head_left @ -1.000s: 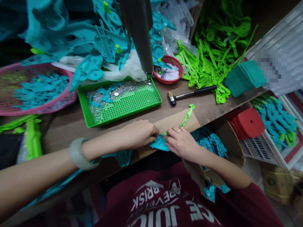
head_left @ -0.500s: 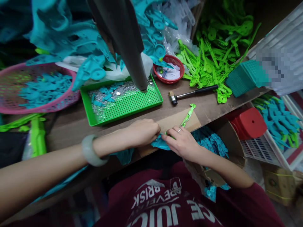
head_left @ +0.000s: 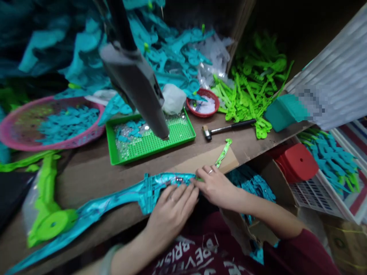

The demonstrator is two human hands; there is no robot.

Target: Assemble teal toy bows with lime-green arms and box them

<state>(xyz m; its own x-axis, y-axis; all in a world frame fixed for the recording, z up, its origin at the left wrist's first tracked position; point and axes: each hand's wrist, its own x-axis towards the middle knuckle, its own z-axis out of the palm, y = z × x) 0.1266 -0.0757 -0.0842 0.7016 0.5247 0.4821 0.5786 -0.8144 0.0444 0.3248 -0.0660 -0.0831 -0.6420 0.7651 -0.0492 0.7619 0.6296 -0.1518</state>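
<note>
Long blue plastic shell [head_left: 114,198] with wiring, one, on desk [head_left: 97,170], nearside of green perforated tray [head_left: 137,151]. Left hand [head_left: 174,208], grip closed on shell; right hand [head_left: 219,187] at shell's end, grip undeterminable. Two-faced mallet [head_left: 243,124], right of tray.

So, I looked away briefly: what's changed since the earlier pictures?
The left hand has uncurled and come nearer the body, its fingers now over the long blue piece, which shows more fully. The hanging grey tool has swung left and nearer, over the green tray. The right hand is still at the green piece; the hammer hasn't moved.
</note>
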